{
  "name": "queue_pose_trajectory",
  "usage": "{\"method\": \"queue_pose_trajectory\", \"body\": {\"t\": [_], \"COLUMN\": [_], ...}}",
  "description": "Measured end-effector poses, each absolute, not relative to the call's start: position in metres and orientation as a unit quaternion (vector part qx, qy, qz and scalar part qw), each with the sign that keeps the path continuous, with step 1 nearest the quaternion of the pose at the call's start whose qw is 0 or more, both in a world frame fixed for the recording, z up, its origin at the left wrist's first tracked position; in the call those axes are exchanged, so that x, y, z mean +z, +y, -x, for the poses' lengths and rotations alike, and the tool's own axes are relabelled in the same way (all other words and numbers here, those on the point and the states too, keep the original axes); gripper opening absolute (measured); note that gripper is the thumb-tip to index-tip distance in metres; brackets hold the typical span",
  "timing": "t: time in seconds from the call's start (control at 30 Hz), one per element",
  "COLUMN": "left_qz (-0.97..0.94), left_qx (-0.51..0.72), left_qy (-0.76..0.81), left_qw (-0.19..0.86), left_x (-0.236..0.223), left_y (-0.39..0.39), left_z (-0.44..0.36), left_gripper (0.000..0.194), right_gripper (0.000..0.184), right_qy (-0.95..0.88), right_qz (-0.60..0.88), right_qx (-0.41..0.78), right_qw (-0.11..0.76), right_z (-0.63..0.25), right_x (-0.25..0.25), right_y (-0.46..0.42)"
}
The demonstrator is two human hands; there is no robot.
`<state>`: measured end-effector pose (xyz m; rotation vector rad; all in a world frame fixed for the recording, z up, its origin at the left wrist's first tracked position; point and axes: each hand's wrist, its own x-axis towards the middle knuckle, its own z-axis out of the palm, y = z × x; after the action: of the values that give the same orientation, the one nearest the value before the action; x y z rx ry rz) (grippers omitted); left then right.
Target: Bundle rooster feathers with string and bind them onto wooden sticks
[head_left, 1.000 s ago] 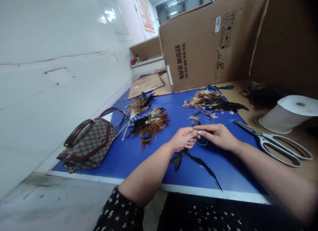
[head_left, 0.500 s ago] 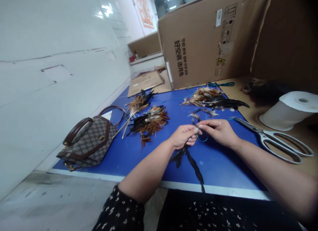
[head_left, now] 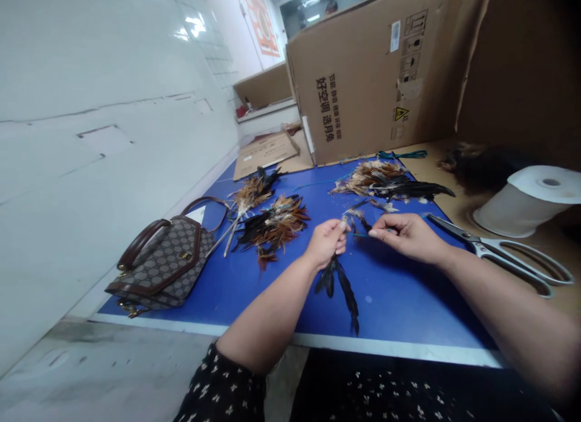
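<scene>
My left hand is closed around the shafts of a few black feathers, whose dark ends hang down over the blue tabletop. A teal thread runs from this bundle to my right hand, which pinches it between thumb and fingers. The two hands are a short way apart. Just beyond them lie a few small loose feathers. A larger pile of brown and black feathers is behind those. Left of my left hand rests a brown-and-black feather bunch, with a stemmed feather bunch beside it.
Silver-handled scissors lie right of my right hand, near a white spool. A patterned handbag sits at the left table edge. A big cardboard box stands at the back, with flat cardboard to its left.
My right hand has moved right, away from my left, drawing the teal thread out straight. My left hand has shifted slightly left with the feathers.
</scene>
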<state>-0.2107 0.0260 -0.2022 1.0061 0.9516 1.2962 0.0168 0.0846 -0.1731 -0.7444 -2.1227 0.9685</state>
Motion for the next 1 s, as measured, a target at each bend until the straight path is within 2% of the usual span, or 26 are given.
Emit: {"method": "queue_pose_trajectory", "body": {"t": [0.2,0.37,0.77,0.9,1.0], "left_qz": [-0.389,-0.358,-0.468,-0.474,-0.522], "left_qx": [0.615,0.663,0.488,0.46,0.419], "left_qy": [0.513,0.525,0.448,0.455,0.489], "left_qw": [0.455,0.396,0.585,0.597,0.559], "left_x": [-0.196,-0.186,-0.191,-0.188,-0.192], "left_y": [0.032,0.031,0.007,0.009,0.011], "left_z": [0.217,0.219,0.184,0.193,0.197], "left_gripper": [0.043,0.04,0.048,0.047,0.045], "right_gripper": [0.04,0.031,0.027,0.027,0.025], "right_qy": [-0.821,-0.854,-0.876,-0.887,-0.888], "right_qz": [0.337,0.329,0.267,0.234,0.2], "right_qx": [0.248,0.173,0.173,0.187,0.216], "right_qw": [0.389,0.363,0.363,0.351,0.354], "right_z": [-0.021,-0.02,-0.003,-0.013,-0.021], "right_x": [-0.187,-0.191,-0.187,-0.175,-0.161], "right_y": [0.1,0.1,0.074,0.074,0.071]}}
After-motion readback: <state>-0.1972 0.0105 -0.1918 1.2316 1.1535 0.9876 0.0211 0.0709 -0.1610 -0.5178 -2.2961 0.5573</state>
